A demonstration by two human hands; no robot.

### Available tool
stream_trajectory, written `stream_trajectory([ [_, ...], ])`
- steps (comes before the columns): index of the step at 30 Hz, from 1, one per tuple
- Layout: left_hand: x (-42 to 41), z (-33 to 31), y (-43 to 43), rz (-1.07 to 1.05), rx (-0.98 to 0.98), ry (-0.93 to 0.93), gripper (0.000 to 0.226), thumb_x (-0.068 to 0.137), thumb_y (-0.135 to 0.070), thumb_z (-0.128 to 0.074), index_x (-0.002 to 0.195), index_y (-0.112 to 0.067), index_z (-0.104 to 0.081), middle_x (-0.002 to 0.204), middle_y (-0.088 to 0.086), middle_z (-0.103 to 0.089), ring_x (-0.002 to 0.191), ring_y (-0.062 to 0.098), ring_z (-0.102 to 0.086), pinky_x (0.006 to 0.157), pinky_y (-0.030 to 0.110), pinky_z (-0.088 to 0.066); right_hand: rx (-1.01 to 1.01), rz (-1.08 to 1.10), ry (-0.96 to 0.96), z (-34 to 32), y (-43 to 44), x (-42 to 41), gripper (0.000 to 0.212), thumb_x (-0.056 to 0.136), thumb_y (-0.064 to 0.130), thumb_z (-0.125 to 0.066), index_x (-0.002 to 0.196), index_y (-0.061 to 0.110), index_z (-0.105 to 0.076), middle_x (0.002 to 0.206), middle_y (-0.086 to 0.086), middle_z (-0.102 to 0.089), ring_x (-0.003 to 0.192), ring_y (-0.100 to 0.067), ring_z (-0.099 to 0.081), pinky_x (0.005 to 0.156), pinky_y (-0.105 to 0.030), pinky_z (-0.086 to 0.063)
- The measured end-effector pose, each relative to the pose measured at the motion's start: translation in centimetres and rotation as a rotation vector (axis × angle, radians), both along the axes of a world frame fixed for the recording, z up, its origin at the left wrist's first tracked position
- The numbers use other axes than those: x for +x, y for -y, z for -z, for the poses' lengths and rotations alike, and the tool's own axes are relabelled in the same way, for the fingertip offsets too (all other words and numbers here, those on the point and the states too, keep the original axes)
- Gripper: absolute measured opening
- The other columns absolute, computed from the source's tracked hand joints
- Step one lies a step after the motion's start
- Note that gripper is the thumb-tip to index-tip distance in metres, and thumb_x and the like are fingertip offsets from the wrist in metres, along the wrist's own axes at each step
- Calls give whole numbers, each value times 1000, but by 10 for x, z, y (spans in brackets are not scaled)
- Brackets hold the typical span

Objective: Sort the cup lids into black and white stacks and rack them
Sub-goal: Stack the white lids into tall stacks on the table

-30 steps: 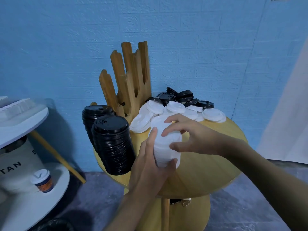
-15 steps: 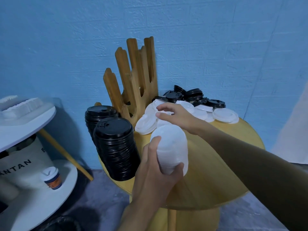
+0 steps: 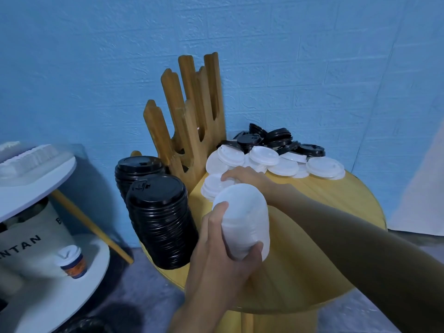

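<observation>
Right hand (image 3: 242,175) advanced, perhaps touching lids (image 3: 264,155).

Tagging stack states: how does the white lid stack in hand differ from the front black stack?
The white stack is matte white, the front black stack glossy black. The left hand grips the white stack over the table; the black stack rests untouched at its left edge. The black stack looks longer than the white stack. Both are nested lids, tilted.
</observation>
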State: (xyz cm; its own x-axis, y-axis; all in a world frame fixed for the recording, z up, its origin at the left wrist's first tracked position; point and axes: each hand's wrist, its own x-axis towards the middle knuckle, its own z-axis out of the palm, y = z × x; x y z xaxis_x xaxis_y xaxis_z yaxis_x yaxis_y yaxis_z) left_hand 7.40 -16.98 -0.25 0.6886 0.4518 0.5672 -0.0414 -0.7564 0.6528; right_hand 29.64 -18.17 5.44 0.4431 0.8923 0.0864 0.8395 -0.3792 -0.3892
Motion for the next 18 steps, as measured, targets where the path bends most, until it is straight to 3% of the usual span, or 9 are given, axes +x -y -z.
stream_trajectory([
  [2, -1, -1, -1, -4, -22, -7, 93, 74, -45, -81, 124, -65, -5, 126, -33, -27, 110, -7, -31, 90, 22, -39, 46, -14, 29, 3, 14, -1, 37, 89, 33, -53, 89, 69, -48, 94, 18, -55, 89, -14, -50, 78, -44, -45],
  [4, -1, -3, 0, -7, -38, -8, 89, 73, -49, -78, 125, -63, -7, 127, -28, -29, 109, -4, -33, 88, 25, -42, 53, 14, 58, 7, 29, -1, 32, 81, 42, -53, 73, 71, -41, 83, 16, -50, 81, -14, -50, 71, -44, -49],
  [7, 0, -5, 0, -21, -44, -13, 89, 73, -48, -79, 125, -62, -8, 128, -24, -32, 109, 2, -36, 86, 31, -43, 60, 60, 49, 9, 62, -2, 13, 75, 62, -55, 86, 63, -48, 101, 18, -58, 94, -11, -55, 80, -47, -51],
  [9, 0, -5, 1, -16, -55, -21, 89, 75, -42, -81, 125, -61, -10, 130, -20, -35, 111, 6, -39, 85, 34, -45, 43, 125, 57, 11, 86, 0, 41, 73, 70, -59, 108, 52, -54, 121, 17, -57, 110, -10, -52, 91, -45, -48],
  [11, -1, -6, 1, -7, -67, -31, 86, 75, -43, -80, 129, -57, -14, 135, -16, -38, 112, 7, -40, 86, 33, -43, 34, 173, 64, 12, 108, 3, 53, 74, 68, -62, 121, 45, -52, 134, 16, -52, 123, -11, -46, 100, -45, -43],
  [14, -1, -6, 3, -3, -77, -45, 86, 75, -46, -78, 135, -50, -16, 141, -11, -39, 115, 8, -40, 87, 33, -44, 30, 190, 48, 10, 136, 1, 55, 78, 60, -66, 127, 41, -51, 139, 15, -48, 128, -10, -41, 106, -45, -38],
  [18, -1, -7, 4, 4, -80, -51, 86, 77, -46, -78, 134, -52, -14, 145, -12, -37, 116, 8, -40, 90, 38, -50, 17, 206, 48, 6, 155, -3, 50, 78, 64, -64, 122, 44, -53, 136, 18, -49, 127, -9, -40, 108, -48, -32],
])
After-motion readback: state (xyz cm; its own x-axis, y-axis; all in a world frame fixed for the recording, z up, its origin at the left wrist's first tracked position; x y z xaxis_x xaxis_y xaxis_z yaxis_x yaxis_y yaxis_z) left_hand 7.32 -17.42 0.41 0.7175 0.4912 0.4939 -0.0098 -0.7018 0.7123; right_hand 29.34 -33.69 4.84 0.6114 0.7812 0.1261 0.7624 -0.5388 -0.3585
